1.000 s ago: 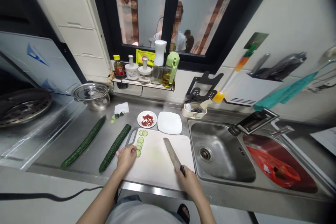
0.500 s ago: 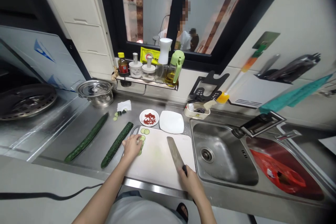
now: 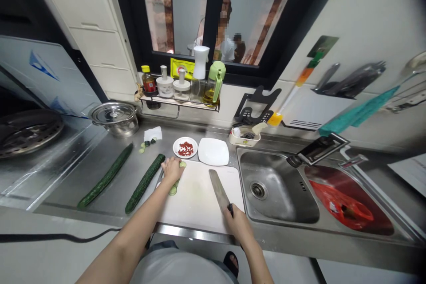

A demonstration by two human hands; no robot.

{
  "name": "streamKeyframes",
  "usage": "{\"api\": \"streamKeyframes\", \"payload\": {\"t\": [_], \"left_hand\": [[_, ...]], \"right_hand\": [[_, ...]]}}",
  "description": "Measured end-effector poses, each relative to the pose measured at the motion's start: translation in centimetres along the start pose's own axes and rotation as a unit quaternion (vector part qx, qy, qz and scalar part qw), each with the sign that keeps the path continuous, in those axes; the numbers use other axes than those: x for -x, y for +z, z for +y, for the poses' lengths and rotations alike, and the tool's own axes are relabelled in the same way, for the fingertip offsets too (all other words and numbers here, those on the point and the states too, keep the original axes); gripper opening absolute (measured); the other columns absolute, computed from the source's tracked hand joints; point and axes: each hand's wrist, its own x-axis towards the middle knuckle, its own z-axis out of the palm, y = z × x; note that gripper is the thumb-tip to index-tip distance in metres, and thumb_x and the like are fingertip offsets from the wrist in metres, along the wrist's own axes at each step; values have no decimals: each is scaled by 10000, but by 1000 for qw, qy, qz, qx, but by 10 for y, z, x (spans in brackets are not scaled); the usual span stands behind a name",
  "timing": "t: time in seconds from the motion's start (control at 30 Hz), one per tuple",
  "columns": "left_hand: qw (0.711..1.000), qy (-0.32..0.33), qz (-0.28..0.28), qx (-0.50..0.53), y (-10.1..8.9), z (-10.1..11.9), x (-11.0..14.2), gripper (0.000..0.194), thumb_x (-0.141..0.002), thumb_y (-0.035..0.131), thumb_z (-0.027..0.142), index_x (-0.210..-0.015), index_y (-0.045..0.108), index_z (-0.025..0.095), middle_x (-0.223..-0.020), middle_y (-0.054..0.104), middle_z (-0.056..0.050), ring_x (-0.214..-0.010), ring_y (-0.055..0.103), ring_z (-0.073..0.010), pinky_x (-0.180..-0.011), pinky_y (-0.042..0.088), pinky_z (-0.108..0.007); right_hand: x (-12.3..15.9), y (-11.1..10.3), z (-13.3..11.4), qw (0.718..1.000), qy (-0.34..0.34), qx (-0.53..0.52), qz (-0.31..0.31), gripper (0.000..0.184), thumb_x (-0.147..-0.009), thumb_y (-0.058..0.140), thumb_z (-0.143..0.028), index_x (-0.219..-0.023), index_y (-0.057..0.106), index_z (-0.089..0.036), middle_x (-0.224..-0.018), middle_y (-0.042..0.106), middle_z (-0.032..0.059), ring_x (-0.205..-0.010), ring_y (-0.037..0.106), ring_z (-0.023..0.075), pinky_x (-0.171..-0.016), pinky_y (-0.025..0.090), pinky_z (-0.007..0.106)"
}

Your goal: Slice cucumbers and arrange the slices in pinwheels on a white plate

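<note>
My left hand (image 3: 172, 169) lies over a row of cucumber slices (image 3: 173, 190) at the left edge of the white cutting board (image 3: 199, 199), fingers curled down onto them. One slice (image 3: 182, 164) shows just right of the fingers. My right hand (image 3: 237, 225) grips the black handle of a kitchen knife (image 3: 218, 192), whose blade rests flat on the board and points away from me. Two whole cucumbers (image 3: 143, 183) (image 3: 105, 176) lie on the steel counter left of the board.
Behind the board stand a small plate of red bits (image 3: 185, 147) and a white square plate (image 3: 213, 151). A steel sink (image 3: 276, 191) is on the right, with a red bag (image 3: 342, 206) in the far basin. A lidded pot (image 3: 115, 117) and a condiment rack (image 3: 179, 93) stand at the back.
My left hand has slid away from me along the row of slices, from the near end to the far end of the board. The knife hand has barely moved.
</note>
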Motion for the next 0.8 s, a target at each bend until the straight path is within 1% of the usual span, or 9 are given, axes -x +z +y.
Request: {"api": "streamKeyframes", "payload": {"t": [0.17, 0.3, 0.4, 0.47, 0.53, 0.57, 0.63, 0.73, 0.8], "left_hand": [[1000, 7, 10, 11, 0, 0, -2, 256, -815, 571, 318, -1049, 645, 243, -1133, 610, -98, -1103, 471, -291, -898, 299, -406], [999, 7, 10, 52, 1, -1, -1, 232, -818, 532, 193, -1021, 637, 230, -1038, 670, -85, -1056, 537, -270, -886, 305, -391], [995, 2, 20, 103, 2, -2, 1, 237, -837, 483, 151, -988, 648, 231, -980, 700, -65, -1017, 582, -251, -876, 317, -384], [988, -9, 30, 151, 1, -2, 3, 217, -831, 509, 173, -973, 663, 231, -967, 708, -51, -997, 600, -240, -877, 332, -377], [974, -22, 30, 225, -1, 0, 5, 203, -801, 566, 204, -972, 674, 225, -924, 712, -35, -947, 621, -220, -869, 359, -357], [961, -26, 24, 275, -3, 1, 5, 214, -780, 598, 221, -979, 675, 216, -896, 712, -30, -906, 631, -208, -851, 380, -342], [920, -21, 5, 392, -7, 4, 7, 273, -733, 658, 265, -995, 673, 189, -850, 708, -33, -821, 641, -187, -796, 422, -312], [835, 16, -29, 550, -15, 10, 9, 385, -644, 743, 336, -975, 680, 148, -828, 707, -57, -781, 641, -178, -751, 459, -286], [789, 30, -52, 611, -20, 13, 11, 434, -583, 788, 365, -944, 697, 141, -840, 711, -71, -805, 641, -182, -763, 466, -283]], "right_hand": [[1, -4, -3, 1000, 1, 15, -10, 288, -959, 357, -361, -975, 586, -186, -972, 702, 97, -887, 639, 185, -651, 349, 230], [2, -5, -4, 999, 8, 28, -13, 312, -956, 356, -389, -1013, 588, -190, -990, 701, 102, -903, 642, 198, -646, 349, 240], [2, -5, -4, 1000, 6, 23, -10, 307, -955, 355, -378, -1006, 591, -189, -985, 702, 102, -895, 641, 189, -653, 356, 237], [2, -5, -4, 1000, 4, 20, -9, 297, -954, 358, -365, -998, 593, -188, -980, 702, 100, -888, 640, 184, -655, 357, 235], [1, -5, -4, 1000, 2, 18, -9, 294, -955, 359, -361, -992, 592, -184, -977, 702, 99, -888, 640, 183, -657, 356, 233], [1, -5, -4, 1000, 0, 17, -8, 296, -957, 357, -361, -991, 591, -182, -978, 702, 100, -890, 639, 183, -658, 355, 232], [1, -5, -3, 1000, -3, 14, -6, 301, -959, 354, -364, -991, 589, -179, -974, 702, 101, -891, 639, 184, -659, 353, 230], [1, -4, -2, 1000, -1, 8, -6, 304, -957, 356, -370, -996, 590, -180, -975, 700, 102, -891, 641, 187, -655, 355, 229], [0, -4, -1, 1000, -3, 0, -6, 302, -955, 361, -368, -997, 593, -180, -980, 699, 103, -896, 640, 186, -657, 358, 227]]}}
